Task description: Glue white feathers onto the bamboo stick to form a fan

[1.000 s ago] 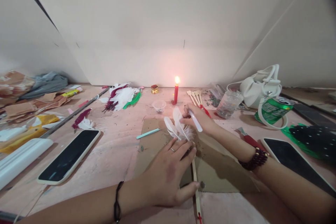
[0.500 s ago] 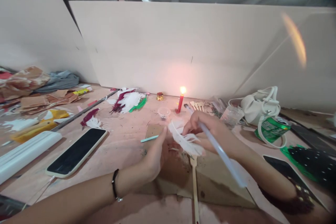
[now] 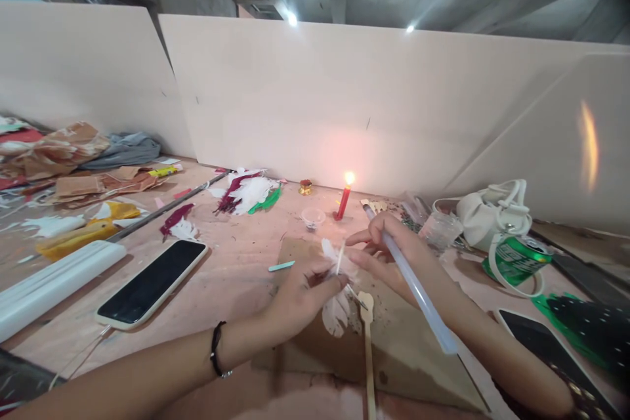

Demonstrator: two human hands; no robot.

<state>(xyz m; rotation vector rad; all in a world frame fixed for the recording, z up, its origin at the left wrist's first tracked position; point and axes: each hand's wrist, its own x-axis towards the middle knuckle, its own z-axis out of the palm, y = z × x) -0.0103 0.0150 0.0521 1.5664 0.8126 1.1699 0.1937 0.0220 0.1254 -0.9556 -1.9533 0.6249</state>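
My left hand [image 3: 308, 292] pinches a white feather [image 3: 336, 315] between thumb and fingers, above a brown cardboard sheet [image 3: 418, 341]. My right hand [image 3: 386, 246] holds a long translucent glue stick [image 3: 418, 295] with a dark tip, slanting across the hand. Its fingertips are close to the feather's upper end; whether they touch it I cannot tell. Just right of the feather, a pale wooden stick with a broad, shaped head [image 3: 367, 325] lies on the cardboard. A small light-blue strip [image 3: 281, 266] lies left of my left hand.
A lit red candle [image 3: 343, 202] stands behind my hands, beside a small clear cup [image 3: 313, 217]. Feathers [image 3: 249, 193] lie at the back left. A phone [image 3: 152, 284] is at left; a green can [image 3: 519, 257] and white bag [image 3: 492, 213] are at right.
My left hand has moved right and closed on the feather, which now hangs more upright. My right fingers have let go of its middle and spread, still keeping the glue stick.
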